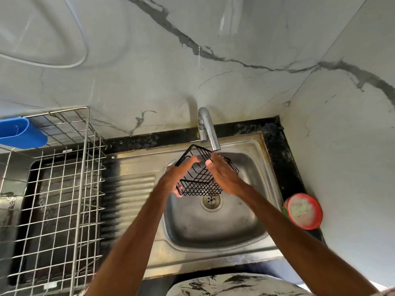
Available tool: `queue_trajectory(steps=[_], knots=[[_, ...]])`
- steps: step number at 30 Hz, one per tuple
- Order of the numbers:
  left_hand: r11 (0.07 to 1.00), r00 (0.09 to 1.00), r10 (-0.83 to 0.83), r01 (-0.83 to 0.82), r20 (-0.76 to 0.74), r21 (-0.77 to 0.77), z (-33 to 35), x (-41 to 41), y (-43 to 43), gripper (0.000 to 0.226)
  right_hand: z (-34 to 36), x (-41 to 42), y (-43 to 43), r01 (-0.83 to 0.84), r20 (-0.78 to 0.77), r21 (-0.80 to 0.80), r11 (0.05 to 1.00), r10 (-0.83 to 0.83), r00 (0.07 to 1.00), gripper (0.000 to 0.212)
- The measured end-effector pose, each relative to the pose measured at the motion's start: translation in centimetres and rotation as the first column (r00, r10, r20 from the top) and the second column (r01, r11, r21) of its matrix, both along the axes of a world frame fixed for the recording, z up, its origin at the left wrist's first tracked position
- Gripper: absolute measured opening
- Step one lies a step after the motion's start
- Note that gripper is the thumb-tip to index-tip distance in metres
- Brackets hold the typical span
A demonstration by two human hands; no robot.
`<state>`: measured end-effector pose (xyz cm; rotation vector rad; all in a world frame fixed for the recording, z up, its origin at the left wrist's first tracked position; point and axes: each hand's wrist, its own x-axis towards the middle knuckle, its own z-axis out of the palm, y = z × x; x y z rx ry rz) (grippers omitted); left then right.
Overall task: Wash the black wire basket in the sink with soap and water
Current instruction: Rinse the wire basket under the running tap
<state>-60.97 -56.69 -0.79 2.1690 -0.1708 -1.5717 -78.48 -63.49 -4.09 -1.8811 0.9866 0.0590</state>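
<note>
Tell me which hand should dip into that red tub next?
Probably the right hand: the red tub sits right of the sink, and that hand lies fairly flat on the black wire basket, while the left hand grips it.

The black wire basket (201,184) (a small grid tray with raised sides) hangs tilted in the air, its open side facing near, above the far half of the steel sink (213,229).
</note>
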Motion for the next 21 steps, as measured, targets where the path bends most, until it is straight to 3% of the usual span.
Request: queue_trajectory(steps=[4, 9, 12, 16, 21], knots=[[0.999, 0.999, 0.053, -0.053, -0.010, -0.009, 0.3, 0.6, 0.0, 0.119, 1.4, 0.8, 2.0, -0.092, 0.127, -0.106, 0.990, 0.106, 0.986, 0.075], [1.000, 0.999, 0.029, -0.029, -0.033, 0.012, 0.5, 0.9, -0.2, 0.124, 0.2, -0.6, 1.0, -0.106, 0.166, -0.273, 0.956, 0.155, 0.974, 0.061], [0.999, 0.999, 0.045, -0.044, -0.028, 0.030, 0.2, 0.7, -0.2, 0.127, -1.4, -1.2, 0.3, -0.038, 0.153, -0.184, 0.982, 0.067, 0.986, 0.058], [0.996, 0.995, 0.085, -0.083, -0.053, 0.027, 0.3, 0.4, 0.1, 0.118, -2.1, -0.8, -0.1, 0.115, 0.051, -0.027, 0.993, -0.114, 0.992, 0.070], [0.993, 0.989, 0.121, -0.121, -0.087, -0.001, 0.1, 1.3, 1.3, 0.107, -0.3, 0.6, 1.5, 0.015, 0.103, -0.084, 0.996, -0.006, 0.995, 0.079]])
